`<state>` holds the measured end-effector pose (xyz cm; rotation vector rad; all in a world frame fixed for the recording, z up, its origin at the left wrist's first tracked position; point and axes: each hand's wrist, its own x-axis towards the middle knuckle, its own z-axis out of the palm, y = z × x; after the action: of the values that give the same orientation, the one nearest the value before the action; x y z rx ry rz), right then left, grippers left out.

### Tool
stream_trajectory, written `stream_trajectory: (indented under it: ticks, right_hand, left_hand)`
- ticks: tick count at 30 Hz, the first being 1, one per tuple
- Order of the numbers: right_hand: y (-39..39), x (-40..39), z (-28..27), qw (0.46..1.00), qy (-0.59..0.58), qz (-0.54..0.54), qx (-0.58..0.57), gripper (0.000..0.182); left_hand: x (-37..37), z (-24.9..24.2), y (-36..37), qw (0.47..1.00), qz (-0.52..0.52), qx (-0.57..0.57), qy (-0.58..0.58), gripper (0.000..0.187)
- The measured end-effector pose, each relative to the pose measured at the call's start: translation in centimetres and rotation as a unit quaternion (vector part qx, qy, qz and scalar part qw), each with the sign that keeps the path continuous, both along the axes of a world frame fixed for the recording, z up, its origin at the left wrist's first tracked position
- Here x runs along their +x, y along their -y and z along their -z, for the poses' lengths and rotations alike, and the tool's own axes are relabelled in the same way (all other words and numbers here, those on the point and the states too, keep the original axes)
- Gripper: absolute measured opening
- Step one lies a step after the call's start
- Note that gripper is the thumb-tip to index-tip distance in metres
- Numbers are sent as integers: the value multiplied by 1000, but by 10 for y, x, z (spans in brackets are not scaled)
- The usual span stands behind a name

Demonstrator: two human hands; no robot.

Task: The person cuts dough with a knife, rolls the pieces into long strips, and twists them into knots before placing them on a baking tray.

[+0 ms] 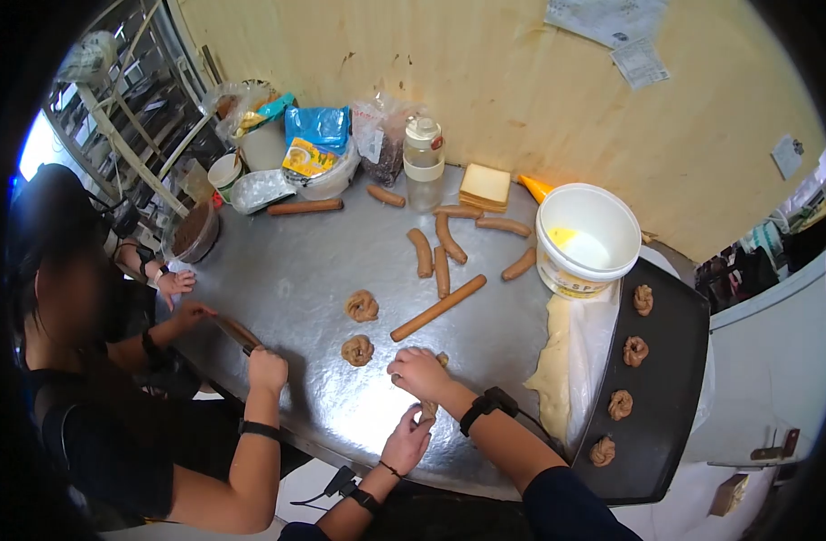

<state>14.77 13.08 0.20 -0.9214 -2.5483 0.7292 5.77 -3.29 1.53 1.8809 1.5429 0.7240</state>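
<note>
The right hand [419, 371] rests on the metal counter [314, 270], fingers curled down over the top end of a strip of brown dough [429, 408]. The left hand [407, 442] grips the lower end of the same strip near the counter's front edge. Most of the strip is hidden under both hands; only short sections show at the right hand's knuckles and between the hands, so its shape cannot be made out.

Just left of the right hand lie two twisted dough knots [358, 350], one above the other. A long dough roll [438, 308] lies diagonally above the hands. Shorter rolls [435, 252] are scattered farther back, near a white bucket [586, 239].

To the right, a dark tray [670, 361] carries four twisted knots in a column; its far edge is cut off by the lens border.

At left, another person's hands [267, 368] press a dough piece [238, 332] on the counter; that piece is partly covered.
</note>
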Motion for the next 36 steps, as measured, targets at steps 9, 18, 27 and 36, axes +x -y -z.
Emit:
stream_trajectory:
  ticks: [9, 18, 27, 36]
  right_hand:
    - [0, 19, -4, 990, -11, 143, 2, 18]
    - [20, 65, -8, 961, -25, 273, 34, 19]
    - [12, 43, -41, 954, -171, 106, -221, 13]
    - [0, -6, -15, 958, 84, -142, -235, 16]
  left_hand:
    - [-4, 1, -16, 996, 45, -65, -49, 35]
    - [-5, -5, -19, 994, 61, -76, -42, 37]
    - [-6, -1, -18, 995, 63, -67, -29, 38]
    - [-4, 4, -13, 998, 49, -40, 2, 35]
